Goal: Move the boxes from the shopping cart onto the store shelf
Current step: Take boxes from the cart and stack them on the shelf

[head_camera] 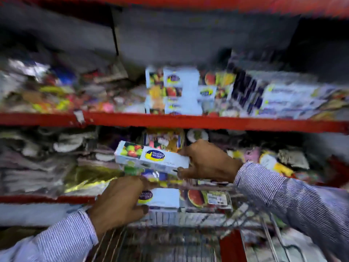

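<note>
Boxes: one in each hand, above the cart, in front of the red shelf.

R hand (205, 161) is clamped on the end of a long white box (151, 157) w/ fruit print, held tilted in the air betw. the shelf beam (188, 121) and the cart (170, 242). L hand (119, 201) is closed round the end of a second box (166, 197) lying in the cart. More of the same boxes (177, 91) stand on the shelf above. Picture is blurry.
</note>
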`<state>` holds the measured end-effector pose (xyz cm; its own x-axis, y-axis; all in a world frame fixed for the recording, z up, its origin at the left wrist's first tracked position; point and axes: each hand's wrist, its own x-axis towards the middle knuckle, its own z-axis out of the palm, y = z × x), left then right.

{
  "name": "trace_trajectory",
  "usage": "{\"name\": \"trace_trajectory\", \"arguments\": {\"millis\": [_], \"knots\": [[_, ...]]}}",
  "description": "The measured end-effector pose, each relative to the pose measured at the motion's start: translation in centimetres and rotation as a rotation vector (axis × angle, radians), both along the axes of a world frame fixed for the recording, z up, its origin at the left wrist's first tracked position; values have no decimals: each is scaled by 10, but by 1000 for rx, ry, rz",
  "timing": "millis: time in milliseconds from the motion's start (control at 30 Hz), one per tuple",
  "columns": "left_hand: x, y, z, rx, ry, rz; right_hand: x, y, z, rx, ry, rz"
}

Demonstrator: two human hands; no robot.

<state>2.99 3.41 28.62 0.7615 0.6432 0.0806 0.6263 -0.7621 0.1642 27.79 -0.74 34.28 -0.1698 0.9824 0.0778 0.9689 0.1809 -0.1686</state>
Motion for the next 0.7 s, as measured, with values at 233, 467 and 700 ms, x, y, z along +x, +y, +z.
{"name": "trace_trajectory", "arguments": {"millis": [233,467,700], "knots": [[17,27,107,98,-68,6,14,17,102,146,-34,18],[39,67,158,76,-155,42,38,59,143,177,-164,-67],[56,102,157,54,-200,70,62,123,134,77,-309,-156]]}}
